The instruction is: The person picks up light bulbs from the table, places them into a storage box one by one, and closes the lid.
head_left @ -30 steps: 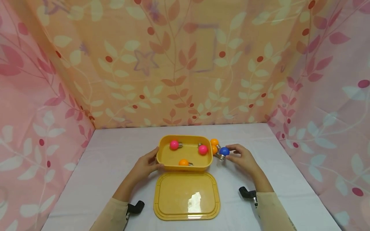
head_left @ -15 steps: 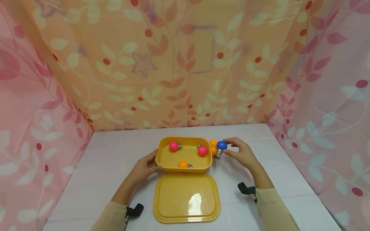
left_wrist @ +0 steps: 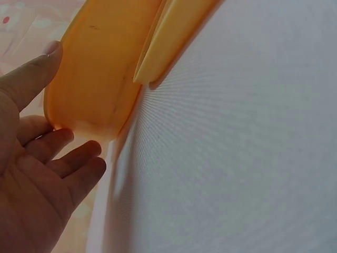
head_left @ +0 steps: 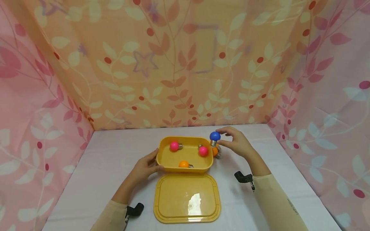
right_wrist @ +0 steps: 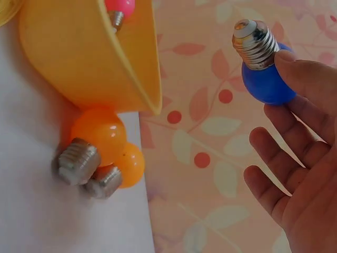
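My left hand (head_left: 141,170) holds the left end of a yellow plastic box (head_left: 190,155), thumb by the front corner. In the left wrist view, several fingertips sit apart from the box wall (left_wrist: 97,79). My right hand (head_left: 237,146) pinches a blue light bulb (head_left: 215,136) between thumb and fingers, lifted just off the box's right back corner. Its metal screw base (right_wrist: 255,45) shows in the right wrist view. Inside the box lie a pink bulb (head_left: 174,146) at left, another pink bulb (head_left: 203,151) at right and an orange bulb (head_left: 183,164) in front.
Two orange bulbs lie against the box's right outer wall, one orange bulb (right_wrist: 102,134) partly covering the other orange bulb (right_wrist: 132,166). A yellow lid (head_left: 187,199) lies flat before the box on the white-covered table (head_left: 115,147). Patterned curtains (head_left: 179,64) enclose the back and sides.
My right hand has raised the blue bulb from beside the orange bulbs and carried it back and left toward the box. The left hand and box stay in place.
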{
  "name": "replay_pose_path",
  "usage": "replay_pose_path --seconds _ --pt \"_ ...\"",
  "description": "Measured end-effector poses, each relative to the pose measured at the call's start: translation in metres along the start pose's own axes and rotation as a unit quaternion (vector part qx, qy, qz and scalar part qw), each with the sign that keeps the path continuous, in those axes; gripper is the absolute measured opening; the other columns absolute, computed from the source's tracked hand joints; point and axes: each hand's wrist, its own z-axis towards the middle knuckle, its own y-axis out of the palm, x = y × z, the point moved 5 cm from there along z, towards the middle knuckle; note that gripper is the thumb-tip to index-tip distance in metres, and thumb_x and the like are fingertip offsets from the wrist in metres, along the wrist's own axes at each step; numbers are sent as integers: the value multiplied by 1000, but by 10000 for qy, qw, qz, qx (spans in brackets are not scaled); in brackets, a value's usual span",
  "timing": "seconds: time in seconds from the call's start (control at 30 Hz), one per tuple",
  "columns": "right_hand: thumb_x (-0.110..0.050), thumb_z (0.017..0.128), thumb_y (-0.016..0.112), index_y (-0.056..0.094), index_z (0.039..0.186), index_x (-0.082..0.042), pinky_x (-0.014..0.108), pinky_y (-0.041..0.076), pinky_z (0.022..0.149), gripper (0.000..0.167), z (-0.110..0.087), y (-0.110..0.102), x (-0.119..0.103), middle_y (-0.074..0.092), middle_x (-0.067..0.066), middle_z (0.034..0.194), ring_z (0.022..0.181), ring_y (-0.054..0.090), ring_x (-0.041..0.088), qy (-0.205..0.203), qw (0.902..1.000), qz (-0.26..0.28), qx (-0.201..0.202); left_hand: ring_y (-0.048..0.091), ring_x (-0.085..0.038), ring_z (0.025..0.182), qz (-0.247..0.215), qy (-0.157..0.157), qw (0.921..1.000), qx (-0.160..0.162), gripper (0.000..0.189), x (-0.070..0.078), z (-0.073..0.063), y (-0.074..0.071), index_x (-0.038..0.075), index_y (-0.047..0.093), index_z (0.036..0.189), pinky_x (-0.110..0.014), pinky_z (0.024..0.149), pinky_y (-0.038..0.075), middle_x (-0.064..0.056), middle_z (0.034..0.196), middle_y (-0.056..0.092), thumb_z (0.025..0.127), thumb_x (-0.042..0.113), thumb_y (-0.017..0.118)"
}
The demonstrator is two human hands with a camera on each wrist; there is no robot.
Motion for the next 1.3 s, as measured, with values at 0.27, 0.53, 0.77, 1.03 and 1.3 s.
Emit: replay_pose_path --seconds 0.27,0.53,0.77,1.03,1.3 --pt "-34 89 82 69 131 -18 53 48 108 46 26 9 -25 66 1 126 121 58 26 -297 9975 -319 -553 42 -31 147 177 32 9998 3 97 1 -1 3 15 31 162 -47 117 38 -5 165 34 85 43 82" --pt "-35 89 81 69 128 -23 53 49 109 43 52 25 -41 65 -2 127 122 58 23 -146 9918 -620 -1112 44 -31 146 52 51 9999 94 94 -1 -1 -3 15 33 161 -46 118 38 -6 165 35 86 40 83" --pt "-31 89 82 71 126 -23 50 51 108 39 61 40 -45 69 -6 123 122 61 21 -227 9842 -919 -1496 43 -32 147 17 122 9999 41 93 0 0 0 14 33 161 -47 117 38 -7 165 35 86 39 83" --pt "-28 87 84 73 122 -24 53 51 108 37 64 51 -50 67 -5 123 125 59 26 -97 9797 -1064 -1698 43 -30 146 -27 4 10000 29 91 2 0 2 15 32 161 -46 117 39 -4 165 36 88 31 83" --pt "-25 86 85 74 121 -22 53 51 107 37 65 59 -53 67 -7 120 121 59 22 -164 9756 -1173 -1850 41 -28 148 -20 -9 10000 22 92 2 1 2 15 34 161 -45 117 38 -3 165 35 86 35 84"
